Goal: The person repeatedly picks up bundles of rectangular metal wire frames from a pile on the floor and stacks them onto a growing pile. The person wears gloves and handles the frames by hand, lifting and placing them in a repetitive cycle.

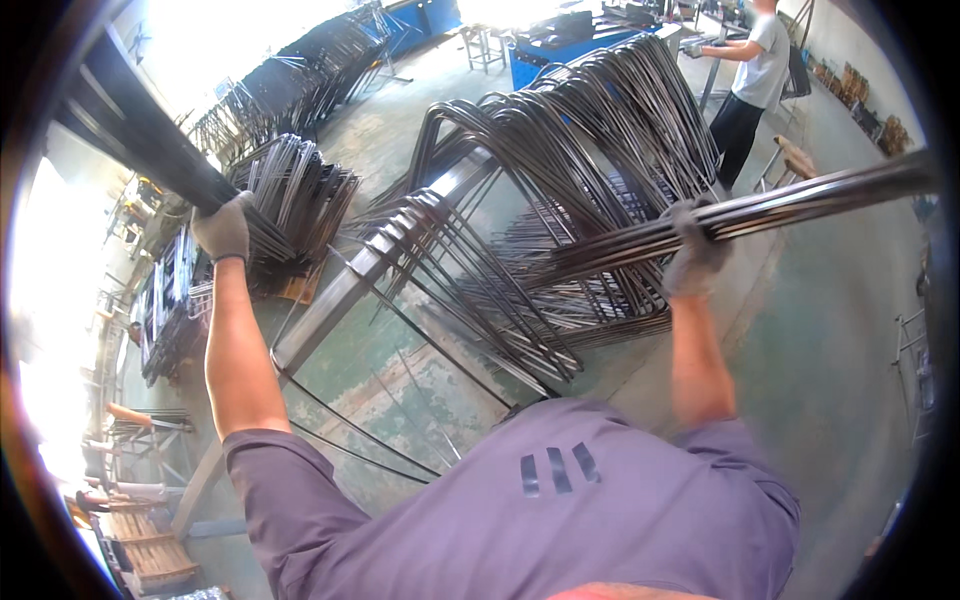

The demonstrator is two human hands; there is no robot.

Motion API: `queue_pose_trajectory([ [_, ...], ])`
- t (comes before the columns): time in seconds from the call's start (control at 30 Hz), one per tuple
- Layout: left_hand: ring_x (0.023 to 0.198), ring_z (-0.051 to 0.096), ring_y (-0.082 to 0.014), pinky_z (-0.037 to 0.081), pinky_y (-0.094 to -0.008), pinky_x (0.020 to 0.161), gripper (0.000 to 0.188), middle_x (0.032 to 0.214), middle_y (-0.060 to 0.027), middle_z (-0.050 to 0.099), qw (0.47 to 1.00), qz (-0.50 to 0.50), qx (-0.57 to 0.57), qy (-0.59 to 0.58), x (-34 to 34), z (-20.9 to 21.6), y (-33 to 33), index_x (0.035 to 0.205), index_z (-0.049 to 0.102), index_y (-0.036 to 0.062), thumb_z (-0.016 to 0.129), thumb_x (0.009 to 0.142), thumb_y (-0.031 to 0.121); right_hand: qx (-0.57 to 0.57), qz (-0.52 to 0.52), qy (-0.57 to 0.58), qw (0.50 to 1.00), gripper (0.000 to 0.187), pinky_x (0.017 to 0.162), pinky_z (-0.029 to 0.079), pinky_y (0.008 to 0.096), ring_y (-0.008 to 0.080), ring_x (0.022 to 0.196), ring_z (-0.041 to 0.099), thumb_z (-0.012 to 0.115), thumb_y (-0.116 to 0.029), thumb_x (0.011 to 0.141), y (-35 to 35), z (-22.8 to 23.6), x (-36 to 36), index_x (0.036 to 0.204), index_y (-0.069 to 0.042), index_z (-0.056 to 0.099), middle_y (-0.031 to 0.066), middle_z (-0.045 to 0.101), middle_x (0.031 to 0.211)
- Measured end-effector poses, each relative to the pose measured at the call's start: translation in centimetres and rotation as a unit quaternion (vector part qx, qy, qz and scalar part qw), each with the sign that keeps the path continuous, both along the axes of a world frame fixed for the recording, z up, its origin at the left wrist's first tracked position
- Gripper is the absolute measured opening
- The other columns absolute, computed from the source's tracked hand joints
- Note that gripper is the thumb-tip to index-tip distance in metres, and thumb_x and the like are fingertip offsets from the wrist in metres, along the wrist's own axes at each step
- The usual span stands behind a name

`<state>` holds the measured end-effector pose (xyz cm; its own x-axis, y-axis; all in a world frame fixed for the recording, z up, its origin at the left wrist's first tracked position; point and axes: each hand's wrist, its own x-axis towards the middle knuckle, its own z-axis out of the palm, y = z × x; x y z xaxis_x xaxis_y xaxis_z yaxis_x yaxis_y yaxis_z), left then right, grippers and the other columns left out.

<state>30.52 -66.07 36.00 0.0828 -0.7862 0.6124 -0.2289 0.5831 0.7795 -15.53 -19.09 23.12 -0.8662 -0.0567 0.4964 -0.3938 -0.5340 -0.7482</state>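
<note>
My left hand [223, 230], in a grey work glove, is closed around a bundle of dark metal rods [140, 130] slanting down from the upper left. My right hand [692, 250], gloved too, is closed around another bundle of metal rods [820, 197], which runs from the middle out to the right edge. Whether both bundles are legs of the same bent pieces I cannot tell. Between my arms, several bent metal rods [470, 265] hang over a square steel rail [335, 308]. Farther along that rail hangs a dense row of bent rods [620, 100].
Stacks of bent rods [300, 185] stand on the floor at the left, with more [300, 75] behind. A person [757, 75] in a light shirt stands at the far right near a blue bench [535, 65]. A wooden-topped stand [150, 550] is at the lower left.
</note>
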Motion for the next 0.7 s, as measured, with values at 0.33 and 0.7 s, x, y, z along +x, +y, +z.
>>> queue_pose_trajectory([
  [0.33,0.103,0.079,-0.0342,0.061,-0.0447,0.095,0.042,0.108,-0.0145,0.082,0.967,0.158,-0.012,-0.201,-5.1,-6.2,-7.6,0.122,0.077,0.0047,0.088,0.086,0.022,0.145,0.158,-0.413,0.885,0.052,0.099,0.06,0.043,0.0249,0.114,0.072,0.084,-0.033,0.103,-6.9,-17.9,4.0,0.144,-0.005,0.068,0.006,0.073,0.135],
  [0.7,0.117,0.078,-0.0378,0.059,-0.043,0.107,0.045,0.122,-0.0246,0.081,0.966,-0.014,-0.056,-0.252,-17.1,-8.9,3.6,0.128,0.079,0.0028,0.067,0.084,0.007,0.565,0.464,0.498,0.466,0.053,0.099,0.06,0.0491,0.0397,0.114,0.077,0.081,-0.047,0.098,-6.6,7.0,15.5,0.134,-0.009,0.074,0.0218,0.08,0.118],
])
